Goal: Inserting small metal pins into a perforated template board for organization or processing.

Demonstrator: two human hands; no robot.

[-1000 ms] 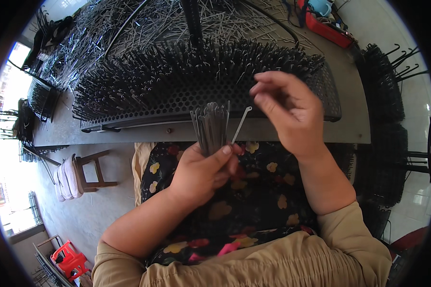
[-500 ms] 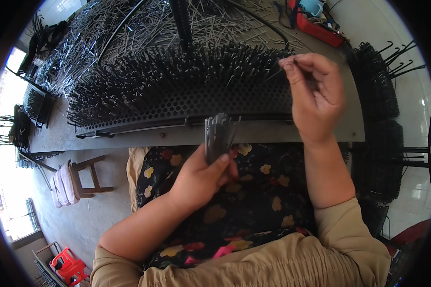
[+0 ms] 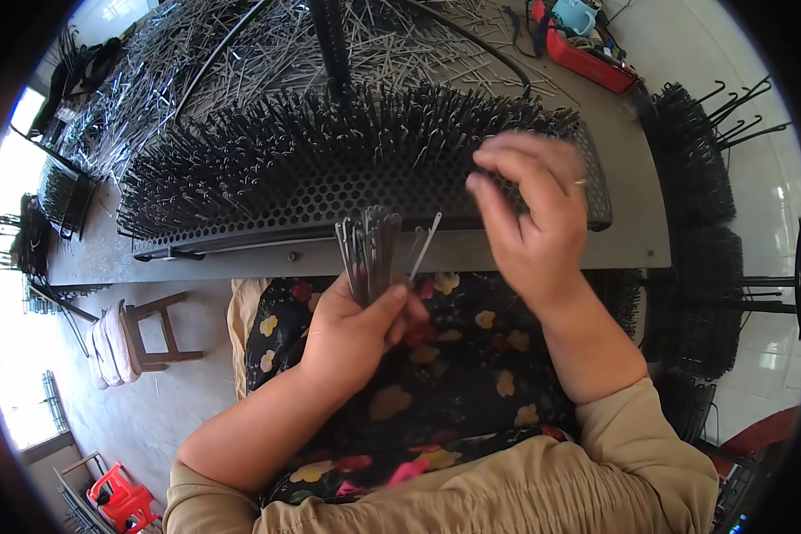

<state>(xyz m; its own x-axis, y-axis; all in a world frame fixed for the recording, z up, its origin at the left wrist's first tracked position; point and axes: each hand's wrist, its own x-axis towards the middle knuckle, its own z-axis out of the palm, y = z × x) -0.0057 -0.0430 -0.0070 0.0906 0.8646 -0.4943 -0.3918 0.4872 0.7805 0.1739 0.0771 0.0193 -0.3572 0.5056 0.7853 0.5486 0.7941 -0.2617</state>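
- Metal pins (image 3: 369,254), thin and grey, stand as a tight bundle in the left hand (image 3: 356,334), which is closed round their lower ends, thumb across the front; the bundle sits near the person, just before the counter (image 3: 632,222) edge and over the flowered lap.
- One pin (image 3: 425,245) leans out to the right of the bundle; my guess is it could slip free and fall into the lap if the grip loosens.
- The right hand (image 3: 529,218) hangs over the near right end of the perforated rack (image 3: 329,200), fingers curled and pinched together. A small glint shows at its far side, but I cannot tell whether it holds a pin.
- The rack is dense with upright pins (image 3: 329,142). A hand coming down among them could, I judge, catch on the tips or knock neighbours crooked, since the gaps look narrow.
- If the bundle tilts, several pins could fan out and scatter at once.
- Head view, the rest: a loose heap of pins (image 3: 240,53) covers the far counter, with a dark post (image 3: 329,40) rising through it.
- A red tray (image 3: 587,53) lies far right, near the counter corner.
- More filled racks (image 3: 694,178) stand to the right, off the counter.
- A wooden stool (image 3: 151,338) stands on the floor to the left; red plastic stools (image 3: 120,494) sit near left.
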